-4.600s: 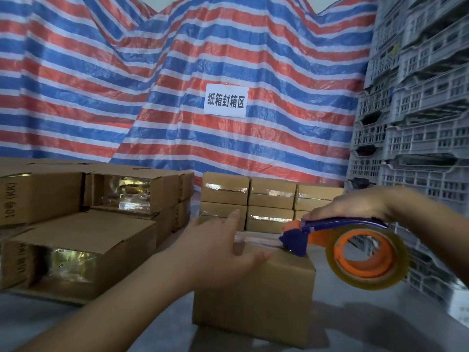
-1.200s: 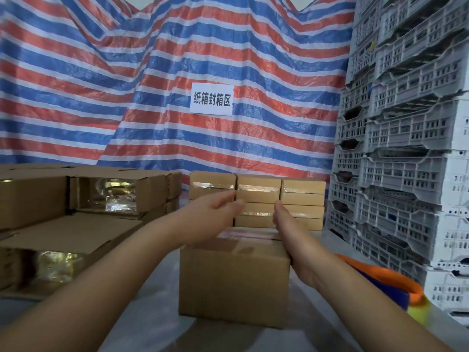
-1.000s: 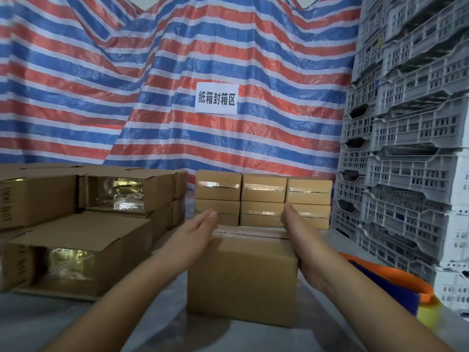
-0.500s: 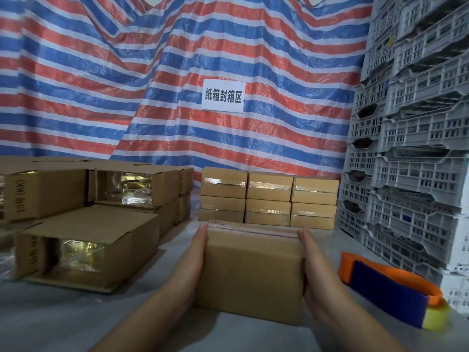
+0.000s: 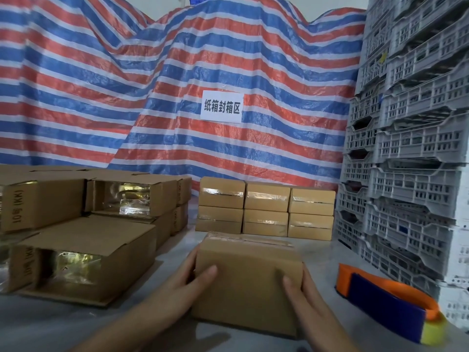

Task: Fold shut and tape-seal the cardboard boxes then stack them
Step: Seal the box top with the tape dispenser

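i hold a taped cardboard box [image 5: 247,283] between my hands, near the middle of the grey table [image 5: 63,323]. my left hand [image 5: 182,288] clasps its left side, thumb bent across the near face; my right hand [image 5: 308,298] grips the right side the same way. far behind it sits a stack of sealed boxes [image 5: 265,210]. open boxes [image 5: 83,252] lie left. a tape dispenser [image 5: 388,306] rests right, beside grey crates [image 5: 411,148].

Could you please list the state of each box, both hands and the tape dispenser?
Near box: closed, taped on top, held.
Left hand: gripping its left side.
Right hand: gripping its right side.
Stacked boxes: sealed, two rows high.
Left boxes: ends open.
Tape dispenser: lying on table, unheld.
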{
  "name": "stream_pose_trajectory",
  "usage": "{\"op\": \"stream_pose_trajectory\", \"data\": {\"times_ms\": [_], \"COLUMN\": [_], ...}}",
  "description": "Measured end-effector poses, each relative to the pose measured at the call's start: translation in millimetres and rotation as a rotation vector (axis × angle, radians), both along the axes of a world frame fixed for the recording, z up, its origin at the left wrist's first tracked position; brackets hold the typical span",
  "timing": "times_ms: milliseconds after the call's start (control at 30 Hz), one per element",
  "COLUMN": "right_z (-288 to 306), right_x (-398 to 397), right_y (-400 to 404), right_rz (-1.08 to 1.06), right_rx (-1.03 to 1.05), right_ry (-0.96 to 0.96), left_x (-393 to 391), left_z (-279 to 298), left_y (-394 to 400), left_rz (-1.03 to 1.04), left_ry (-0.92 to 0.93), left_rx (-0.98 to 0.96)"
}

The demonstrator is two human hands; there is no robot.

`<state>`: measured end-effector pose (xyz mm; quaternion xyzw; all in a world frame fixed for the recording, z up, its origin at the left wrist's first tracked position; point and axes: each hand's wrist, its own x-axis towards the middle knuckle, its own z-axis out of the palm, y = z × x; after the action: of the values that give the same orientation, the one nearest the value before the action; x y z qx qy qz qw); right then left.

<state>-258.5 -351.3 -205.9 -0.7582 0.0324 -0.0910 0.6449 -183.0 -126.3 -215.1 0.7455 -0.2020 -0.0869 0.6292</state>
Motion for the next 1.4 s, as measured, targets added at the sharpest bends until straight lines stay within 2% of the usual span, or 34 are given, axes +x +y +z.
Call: {"op": "stream_pose_trajectory", "data": {"times_ms": [67, 133, 267, 500, 600, 833, 1000, 1200, 1400], "right_z": [-2.1, -1.4, 19.7, 38.7, 20.1, -5.7, -18.3, -12.0, -11.2], "right_x": [2.0, 18.5, 60.5, 132.1, 138.7, 144.3, 165.2, 237.9, 309.2], "right_y": [-3.2, -7.6, -18.0, -30.9, -30.9, -26.2, -9.5, -0.7, -5.5], "right_rz": [0.02, -0.059, -0.201, -0.148, -0.139, -0.186, -0.183, -0.095, -0.078], "right_rx": [-0.04, -0.045, -0.249, -0.036, 0.083, 0.223, 0.137, 0.114, 0.093], "right_ry": [-0.037, -0.066, -0.077, 0.248, 0.316, 0.258, 0.133, 0.122, 0.129], "left_x": [3.1, 11.5, 37.2, 96.7, 106.9, 105.1, 112.6, 179.8, 253.1], "left_z": [1.4, 6.1, 23.0, 50.7, 39.9, 17.4, 14.5, 16.5, 18.0], "left_y": [-3.0, -12.3, -28.7, -36.7, -37.8, -29.8, -31.9, -43.2, -47.0], "left_rz": [0.028, 0.142, 0.31, 0.335, 0.333, 0.37, 0.421, 0.576, 0.604], "left_ry": [-0.028, -0.018, -0.078, 0.19, 0.184, 0.191, 0.133, 0.12, 0.211], "left_rx": [-0.064, -0.135, 0.005, 0.146, 0.142, 0.031, 0.007, -0.003, 0.032]}}
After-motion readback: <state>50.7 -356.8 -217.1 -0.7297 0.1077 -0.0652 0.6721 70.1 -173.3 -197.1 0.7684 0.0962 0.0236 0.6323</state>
